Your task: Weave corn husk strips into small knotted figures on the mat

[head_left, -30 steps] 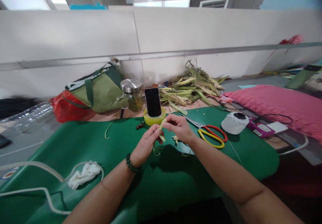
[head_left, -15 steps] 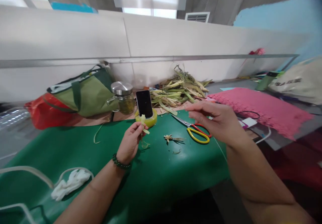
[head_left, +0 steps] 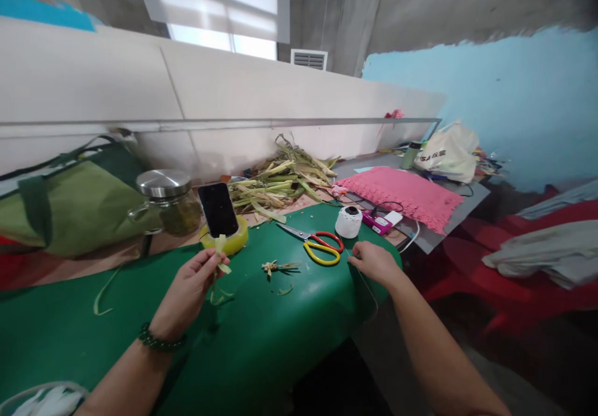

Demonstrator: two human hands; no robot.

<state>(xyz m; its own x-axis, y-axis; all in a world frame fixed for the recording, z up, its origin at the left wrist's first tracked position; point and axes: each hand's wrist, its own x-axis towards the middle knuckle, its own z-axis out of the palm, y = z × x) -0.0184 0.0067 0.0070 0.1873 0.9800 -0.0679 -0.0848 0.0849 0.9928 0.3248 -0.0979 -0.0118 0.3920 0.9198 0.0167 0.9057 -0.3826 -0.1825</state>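
Note:
My left hand (head_left: 187,285) pinches a folded strip of pale green husk (head_left: 221,245), with thin ends hanging below the fingers. Low over the table's right side, my right hand (head_left: 374,261) has its fingertips closed on a thin thread (head_left: 369,286). That thread trails down past the table edge. Just behind this hand stands a white thread spool (head_left: 348,222). Scissors (head_left: 322,248) with one red and one yellow handle lie to its left, blades slightly apart. Between my hands rests a small tied bundle of dry husk (head_left: 275,268), beside a curled scrap (head_left: 286,291).
A phone (head_left: 218,209) leans upright on a yellow tape roll (head_left: 240,235). Behind are a glass jar (head_left: 172,207), a green bag (head_left: 88,207) and a heap of husks (head_left: 284,176). A pink cloth (head_left: 404,195) and a purple box (head_left: 376,222) lie right.
My right hand has come down to the table near the spool, which now shows. The view has swung right. My left hand still holds the husk strip.

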